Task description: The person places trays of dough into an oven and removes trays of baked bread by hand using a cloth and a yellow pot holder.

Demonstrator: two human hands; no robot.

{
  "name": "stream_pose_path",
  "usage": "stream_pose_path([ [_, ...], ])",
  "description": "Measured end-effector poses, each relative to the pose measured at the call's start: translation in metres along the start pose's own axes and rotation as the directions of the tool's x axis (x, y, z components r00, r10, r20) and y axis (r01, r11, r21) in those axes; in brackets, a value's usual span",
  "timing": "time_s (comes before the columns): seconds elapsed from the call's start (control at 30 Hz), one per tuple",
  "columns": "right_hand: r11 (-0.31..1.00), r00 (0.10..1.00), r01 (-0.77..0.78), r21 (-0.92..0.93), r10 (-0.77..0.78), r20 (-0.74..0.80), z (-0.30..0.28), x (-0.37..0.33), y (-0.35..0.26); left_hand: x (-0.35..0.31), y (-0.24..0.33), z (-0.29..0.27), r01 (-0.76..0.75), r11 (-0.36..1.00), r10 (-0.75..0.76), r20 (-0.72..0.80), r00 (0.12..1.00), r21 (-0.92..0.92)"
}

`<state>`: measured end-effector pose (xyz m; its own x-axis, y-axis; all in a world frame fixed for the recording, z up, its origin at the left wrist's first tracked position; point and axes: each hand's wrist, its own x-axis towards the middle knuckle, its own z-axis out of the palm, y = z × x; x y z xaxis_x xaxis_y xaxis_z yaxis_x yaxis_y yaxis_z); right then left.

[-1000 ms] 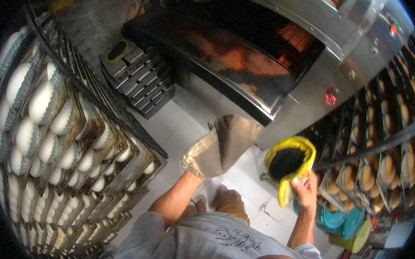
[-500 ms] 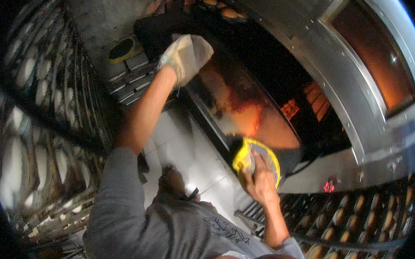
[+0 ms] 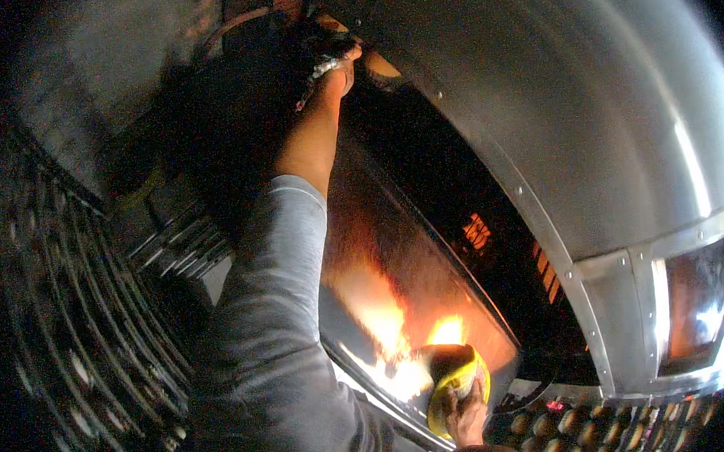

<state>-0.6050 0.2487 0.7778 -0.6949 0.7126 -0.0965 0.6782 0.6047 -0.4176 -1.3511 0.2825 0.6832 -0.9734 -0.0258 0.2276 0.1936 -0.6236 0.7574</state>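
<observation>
My left hand (image 3: pixel 342 68) reaches far forward into the oven mouth. It is beside a golden bread loaf (image 3: pixel 381 66), with another piece of bread (image 3: pixel 330 22) just past it. A cloth mitt (image 3: pixel 327 66) is at this hand, its pale edge by the wrist. Shadow hides the fingers, so what they touch cannot be made out. Low and right of the middle, my right hand (image 3: pixel 469 414) grips a rounded, yellow-rimmed pad (image 3: pixel 443 391). The pad is by the near end of the sloping oven door (image 3: pixel 395 232), which glows orange.
The steel oven front (image 3: pixel 620 111) curves along the right, with a small window (image 3: pixel 699 309). Orange light shows in the dark oven opening (image 3: pixel 424 160). Racks of pale dough (image 3: pixel 77 310) stand left; rows of baked loaves (image 3: pixel 573 428) lie at the lower right.
My left hand has moved forward into the oven mouth, up to the bread. My right hand, still holding the pad, appears lower. The view has shifted toward the oven, and the glow is brighter.
</observation>
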Motion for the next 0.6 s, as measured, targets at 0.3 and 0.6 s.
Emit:
stream_pose_path([
  [0.3,0.998,0.999,0.032,-0.047,-0.032,0.013,0.006,0.013,0.025,0.011,-0.005,0.000,-0.716,-0.311,-0.274,0.662,0.698,0.625],
  [0.6,0.996,0.998,0.069,0.051,-0.069,0.005,-0.011,0.021,0.023,-0.091,0.069,0.023,-0.743,-0.599,-0.650,0.723,0.234,-0.298],
])
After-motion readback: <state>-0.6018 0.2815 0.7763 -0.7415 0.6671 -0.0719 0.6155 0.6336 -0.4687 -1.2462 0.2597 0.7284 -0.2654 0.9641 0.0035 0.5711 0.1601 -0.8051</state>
